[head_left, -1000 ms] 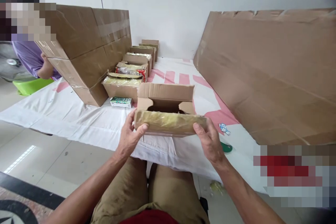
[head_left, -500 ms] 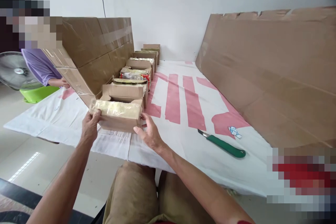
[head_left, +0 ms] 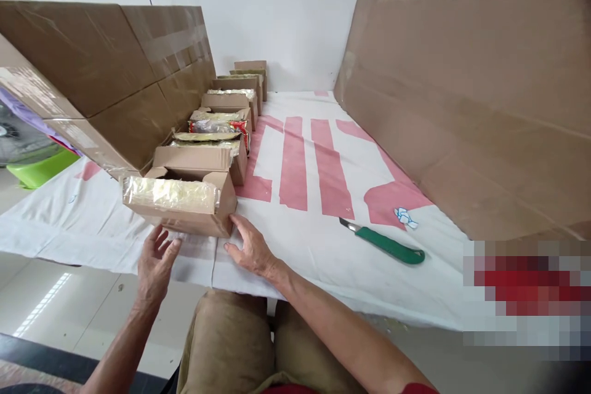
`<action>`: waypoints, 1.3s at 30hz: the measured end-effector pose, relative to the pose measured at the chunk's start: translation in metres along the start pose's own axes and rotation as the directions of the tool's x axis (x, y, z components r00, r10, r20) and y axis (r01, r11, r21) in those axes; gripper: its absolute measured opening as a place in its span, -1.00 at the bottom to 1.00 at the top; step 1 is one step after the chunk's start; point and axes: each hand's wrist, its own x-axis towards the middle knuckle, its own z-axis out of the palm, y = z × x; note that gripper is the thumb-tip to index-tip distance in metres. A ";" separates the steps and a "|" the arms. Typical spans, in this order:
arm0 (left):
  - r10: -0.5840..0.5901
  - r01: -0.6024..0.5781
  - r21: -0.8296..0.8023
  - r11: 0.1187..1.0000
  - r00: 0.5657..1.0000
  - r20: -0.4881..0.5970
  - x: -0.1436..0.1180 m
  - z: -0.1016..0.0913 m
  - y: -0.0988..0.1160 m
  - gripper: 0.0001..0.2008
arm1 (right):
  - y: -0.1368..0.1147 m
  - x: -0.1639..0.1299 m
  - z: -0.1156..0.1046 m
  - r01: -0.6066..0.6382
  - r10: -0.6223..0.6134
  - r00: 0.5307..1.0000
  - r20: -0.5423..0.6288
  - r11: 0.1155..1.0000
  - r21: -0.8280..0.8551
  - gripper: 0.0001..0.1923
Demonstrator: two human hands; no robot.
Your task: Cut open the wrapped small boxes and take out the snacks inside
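Note:
A small open cardboard box sits at the near end of a row on the cloth-covered table. Across its near top edge lies a clear plastic-wrapped pale yellow packet. My left hand is just in front of the box's lower edge, fingers apart and holding nothing. By the box's lower right corner is my right hand, thumb and fingers spread. Its fingertips are at the corner; whether they touch it I cannot tell. To the right, a green-handled knife lies on the cloth.
Several more boxes with wrapped packets, one red packet among them, recede toward the wall. Large stacked cartons stand at left; a big cardboard panel leans at right. A crumpled blue-white wrapper lies near the knife.
My left hand has let go of the packet and dropped below the box. My right hand has shifted slightly down and away. The view has turned a little right.

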 end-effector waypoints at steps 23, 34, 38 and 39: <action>-0.022 0.030 0.173 0.984 0.999 -0.049 0.000 0.026 0.001 -0.07 | 0.003 0.001 0.003 -0.009 0.010 0.999 0.046 0.999 -0.041 -0.12; -0.019 0.043 0.149 0.988 0.988 -0.156 0.011 0.060 0.023 -0.13 | 0.000 0.004 0.002 -0.048 0.052 0.997 0.061 0.997 -0.061 -0.08; 0.001 0.029 0.159 0.987 0.983 -0.181 0.015 0.066 0.027 -0.17 | -0.001 0.003 0.004 -0.051 0.056 0.997 0.054 0.995 -0.089 -0.12; 0.003 0.028 0.162 0.986 0.982 -0.186 0.016 0.068 0.028 -0.18 | 0.000 0.003 0.005 -0.054 0.059 0.997 0.048 0.994 -0.095 -0.12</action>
